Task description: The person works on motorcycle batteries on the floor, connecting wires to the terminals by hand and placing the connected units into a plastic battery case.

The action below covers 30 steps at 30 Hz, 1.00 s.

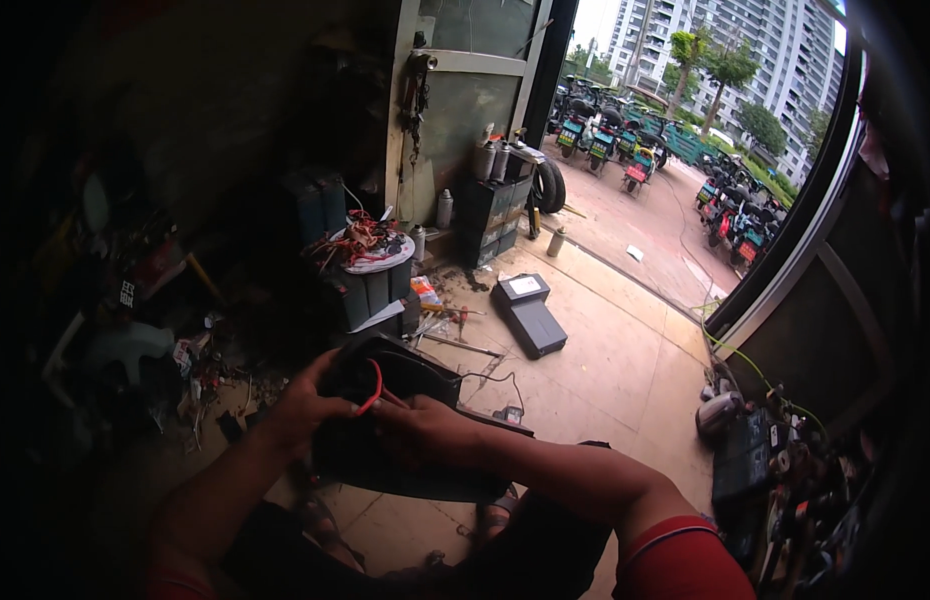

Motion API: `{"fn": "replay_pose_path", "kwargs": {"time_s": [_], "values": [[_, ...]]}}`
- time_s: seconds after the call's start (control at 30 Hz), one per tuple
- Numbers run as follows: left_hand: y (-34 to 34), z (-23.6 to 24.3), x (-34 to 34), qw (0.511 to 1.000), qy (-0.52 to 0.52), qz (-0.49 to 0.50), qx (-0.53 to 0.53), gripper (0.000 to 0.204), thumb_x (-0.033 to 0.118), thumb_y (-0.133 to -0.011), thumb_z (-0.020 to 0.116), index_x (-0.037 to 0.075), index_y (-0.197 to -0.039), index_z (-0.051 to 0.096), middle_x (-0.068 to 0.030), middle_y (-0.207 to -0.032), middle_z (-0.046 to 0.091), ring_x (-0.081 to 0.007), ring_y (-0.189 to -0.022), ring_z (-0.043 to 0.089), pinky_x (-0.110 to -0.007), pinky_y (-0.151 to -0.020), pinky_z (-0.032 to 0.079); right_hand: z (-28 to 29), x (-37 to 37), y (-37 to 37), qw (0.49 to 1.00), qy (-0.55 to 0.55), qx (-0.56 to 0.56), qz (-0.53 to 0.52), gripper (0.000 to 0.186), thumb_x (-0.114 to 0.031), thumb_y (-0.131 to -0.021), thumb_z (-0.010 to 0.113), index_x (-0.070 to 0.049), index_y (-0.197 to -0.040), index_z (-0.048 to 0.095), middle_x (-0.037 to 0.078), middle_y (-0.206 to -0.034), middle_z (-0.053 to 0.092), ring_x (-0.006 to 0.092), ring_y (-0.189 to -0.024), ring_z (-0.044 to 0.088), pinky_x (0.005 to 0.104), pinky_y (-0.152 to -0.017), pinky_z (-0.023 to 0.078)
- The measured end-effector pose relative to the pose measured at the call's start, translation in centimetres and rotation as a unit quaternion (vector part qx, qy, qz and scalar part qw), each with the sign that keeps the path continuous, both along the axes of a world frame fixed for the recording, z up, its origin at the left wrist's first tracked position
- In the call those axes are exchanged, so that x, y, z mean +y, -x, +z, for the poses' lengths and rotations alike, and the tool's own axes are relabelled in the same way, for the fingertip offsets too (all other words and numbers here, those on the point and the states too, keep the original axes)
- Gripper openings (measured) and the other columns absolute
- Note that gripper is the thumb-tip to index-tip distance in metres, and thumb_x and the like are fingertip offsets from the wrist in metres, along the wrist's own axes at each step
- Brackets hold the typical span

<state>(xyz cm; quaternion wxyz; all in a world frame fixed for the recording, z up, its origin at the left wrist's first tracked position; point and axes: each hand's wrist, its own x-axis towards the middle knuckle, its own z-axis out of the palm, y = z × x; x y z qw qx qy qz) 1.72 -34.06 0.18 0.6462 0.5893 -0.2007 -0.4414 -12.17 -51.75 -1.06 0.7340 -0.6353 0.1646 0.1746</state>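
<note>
A black plastic housing lies across my lap with its hollow side up. A red wire loops out of its dark inside at the left end. My left hand is closed at that end, with the thumb pressed on the wire's lower part. Close beside it, my right hand is closed with curled fingers over the housing, near the wire; what sits between those fingers is hidden. A thin dark cable runs from the housing's right side to a small connector.
On the tiled floor ahead lies a grey battery case. Tangled red wires top a battery stack at the left. Spray cans stand on dark batteries by the door. A tyre leans nearby; clutter and a black battery line the right.
</note>
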Motion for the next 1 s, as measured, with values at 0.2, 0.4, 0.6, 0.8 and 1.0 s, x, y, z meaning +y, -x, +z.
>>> {"fn": "replay_pose_path", "kwargs": {"time_s": [0.2,0.4,0.6,0.8,1.0], "values": [[0.1,-0.3,0.1,1.000,0.012,0.006,0.002,0.097,-0.002,-0.069,0.073,0.010,-0.154,0.028,-0.0158,-0.132,0.053,-0.0282,-0.114,0.060,-0.039,-0.091,0.055,0.6,0.4,0.1,0.998,0.062,-0.025,-0.006,0.058,-0.055,-0.096,0.059,0.001,-0.085,0.069,0.000,-0.066,0.059,0.0079,-0.054,0.053,0.0251,-0.046,0.038],[0.1,-0.9,-0.2,0.999,0.036,0.017,0.010,0.086,-0.007,-0.072,0.068,0.008,-0.150,0.035,-0.0124,-0.119,0.061,-0.0205,-0.094,0.067,-0.032,-0.077,0.058,0.7,0.7,0.2,0.997,0.064,-0.049,-0.013,0.058,-0.054,-0.097,0.057,-0.001,-0.077,0.068,-0.002,-0.060,0.055,0.0073,-0.050,0.049,0.0261,-0.045,0.035],[0.5,0.1,-0.4,0.999,0.022,0.016,0.037,0.086,-0.008,-0.071,0.068,0.008,-0.149,0.035,-0.0127,-0.118,0.061,-0.0217,-0.095,0.068,-0.034,-0.078,0.058,0.9,0.3,0.1,0.992,0.120,-0.042,-0.006,0.057,-0.053,-0.099,0.055,-0.001,-0.083,0.069,0.000,-0.064,0.058,0.0085,-0.055,0.052,0.0270,-0.048,0.039],[-0.2,0.6,0.0,0.999,0.028,0.010,0.013,0.084,-0.004,-0.070,0.070,0.005,-0.148,0.038,-0.0115,-0.108,0.065,-0.0188,-0.083,0.069,-0.029,-0.072,0.057,0.7,-0.1,-0.1,0.993,-0.097,-0.045,0.038,0.049,-0.045,-0.103,0.050,0.000,-0.113,0.063,0.006,-0.094,0.067,0.0098,-0.080,0.062,0.0243,-0.069,0.049],[-0.8,-0.2,0.0,0.999,0.017,-0.010,0.030,0.082,-0.006,-0.074,0.069,0.004,-0.148,0.035,-0.0148,-0.110,0.064,-0.0195,-0.086,0.069,-0.030,-0.073,0.059,-0.3,-1.3,-0.2,0.998,0.043,-0.031,0.039,0.043,-0.041,-0.103,0.052,-0.001,-0.114,0.064,0.003,-0.088,0.065,0.0094,-0.077,0.059,0.0264,-0.069,0.047]]}}
